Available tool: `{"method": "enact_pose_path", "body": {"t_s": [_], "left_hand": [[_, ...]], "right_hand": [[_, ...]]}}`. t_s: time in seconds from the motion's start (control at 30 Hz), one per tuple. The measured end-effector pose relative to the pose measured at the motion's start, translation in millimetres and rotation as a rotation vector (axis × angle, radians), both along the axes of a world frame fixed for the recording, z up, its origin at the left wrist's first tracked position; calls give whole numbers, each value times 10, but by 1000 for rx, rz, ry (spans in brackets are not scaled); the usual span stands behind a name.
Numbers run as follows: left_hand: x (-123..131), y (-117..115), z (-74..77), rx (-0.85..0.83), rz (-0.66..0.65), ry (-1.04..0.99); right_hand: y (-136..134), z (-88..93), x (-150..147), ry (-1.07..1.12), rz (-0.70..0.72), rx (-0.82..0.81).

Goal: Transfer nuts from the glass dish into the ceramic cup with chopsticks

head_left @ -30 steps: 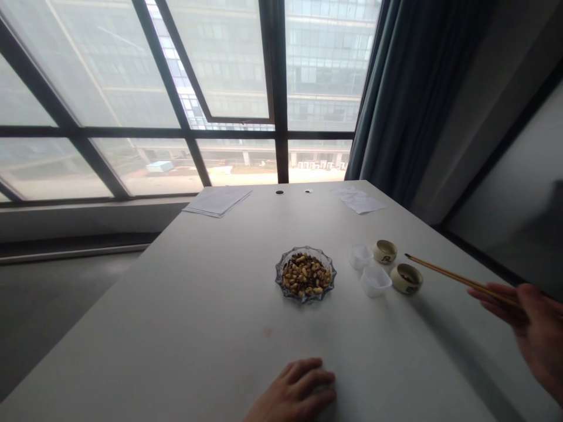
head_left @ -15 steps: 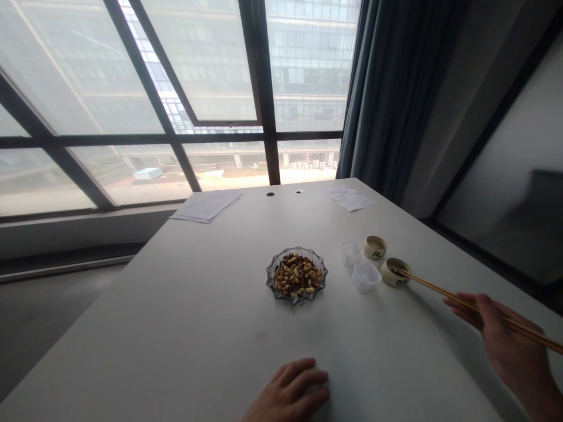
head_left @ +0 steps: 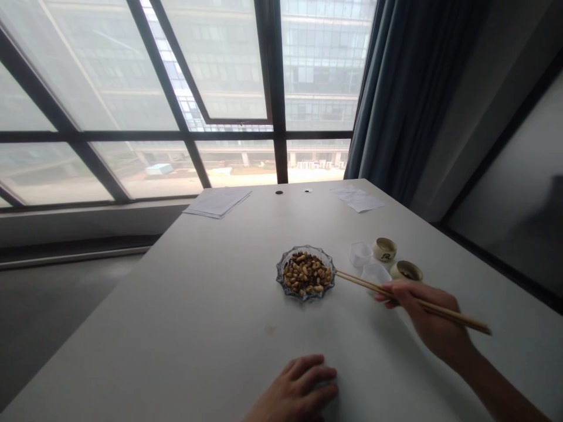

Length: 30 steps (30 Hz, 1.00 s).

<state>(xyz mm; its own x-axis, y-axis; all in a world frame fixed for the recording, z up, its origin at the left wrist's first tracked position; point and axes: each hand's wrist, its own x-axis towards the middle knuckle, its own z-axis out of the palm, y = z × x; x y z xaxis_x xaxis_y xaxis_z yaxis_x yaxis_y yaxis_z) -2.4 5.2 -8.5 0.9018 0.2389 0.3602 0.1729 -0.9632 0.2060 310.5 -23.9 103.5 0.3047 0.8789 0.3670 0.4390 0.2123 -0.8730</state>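
Note:
My right hand (head_left: 424, 316) is shut on a pair of wooden chopsticks (head_left: 356, 282), held above the table with their tips at the right rim of a cut-glass dish (head_left: 323, 295). The dish is heaped with mixed brown nuts (head_left: 305, 272). Just behind my hand stand two small clear plastic cups (head_left: 360, 254) (head_left: 376, 274) and two small cream ceramic cups (head_left: 385, 249) (head_left: 406, 271), the latter with dark contents. My left hand (head_left: 299, 390) rests on the near table edge, holding nothing.
The white table (head_left: 176, 305) has a loose stack of papers (head_left: 219, 202) and a paper sheet (head_left: 357, 199) at its far edge. Beyond it are a large window (head_left: 176, 88) and a dark curtain (head_left: 396, 88).
My right hand has moved left and inward, carrying the chopstick tips from the nearer ceramic cup to the dish rim. My left hand has stayed in place.

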Motion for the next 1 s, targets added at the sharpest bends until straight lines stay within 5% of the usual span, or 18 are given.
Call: {"method": "enact_pose_path", "body": {"t_s": [0.1, 0.2, 0.73, 1.0], "left_hand": [[8, 1, -26, 15, -5, -24], [9, -9, -64, 40, 15, -46], [1, -38, -93, 74, 29, 1], [-5, -37, -81, 72, 27, -5]], "right_hand": [[319, -9, -268, -102, 245, -80], [532, -76, -425, -154, 347, -145], [590, -107, -461, -122, 275, -242], [603, -277, -451, -41, 197, -257]]}}
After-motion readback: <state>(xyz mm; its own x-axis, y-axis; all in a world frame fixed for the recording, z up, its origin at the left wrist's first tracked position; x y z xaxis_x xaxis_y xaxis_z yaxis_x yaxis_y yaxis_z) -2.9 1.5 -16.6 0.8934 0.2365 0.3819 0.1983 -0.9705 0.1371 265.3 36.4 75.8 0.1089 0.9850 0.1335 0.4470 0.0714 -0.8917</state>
